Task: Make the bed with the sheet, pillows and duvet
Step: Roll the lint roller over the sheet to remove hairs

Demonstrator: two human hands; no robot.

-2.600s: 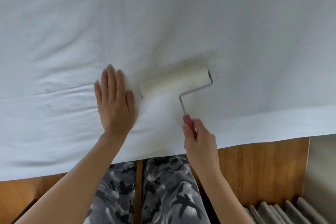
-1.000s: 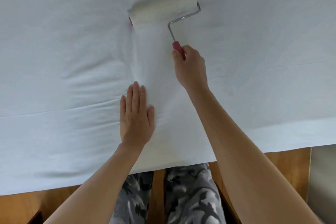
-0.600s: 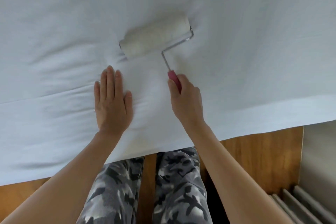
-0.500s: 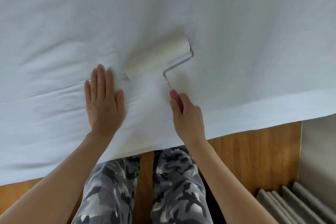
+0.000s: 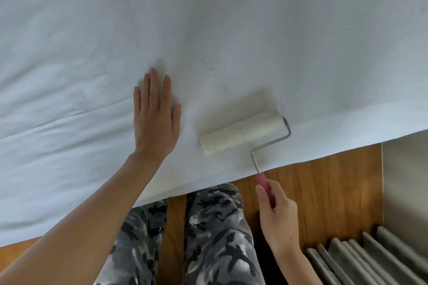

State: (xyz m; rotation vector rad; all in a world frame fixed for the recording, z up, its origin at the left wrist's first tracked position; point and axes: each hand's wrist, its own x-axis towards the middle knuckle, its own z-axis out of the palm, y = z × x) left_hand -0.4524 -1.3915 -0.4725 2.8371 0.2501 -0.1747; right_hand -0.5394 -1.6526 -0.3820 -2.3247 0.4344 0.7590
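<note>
The right hand (image 5: 279,217), low and right of centre, curls its fingers round the pink handle of a lint roller (image 5: 242,135), whose bent wire arm climbs to a cream sticky drum lying on the white bed sheet (image 5: 231,30), its long axis slanting from lower left to upper right. The left hand (image 5: 156,118) presses flat on the sheet just left of the drum, fingers straight and pointing up the frame. The sheet fills the upper frame, its edge hanging over the wooden floor (image 5: 324,187).

Left hand (image 5: 155,120) flat on sheet (image 5: 231,30); lint roller (image 5: 242,135) on sheet just right of it; right hand (image 5: 278,215) holds its handle.
</note>
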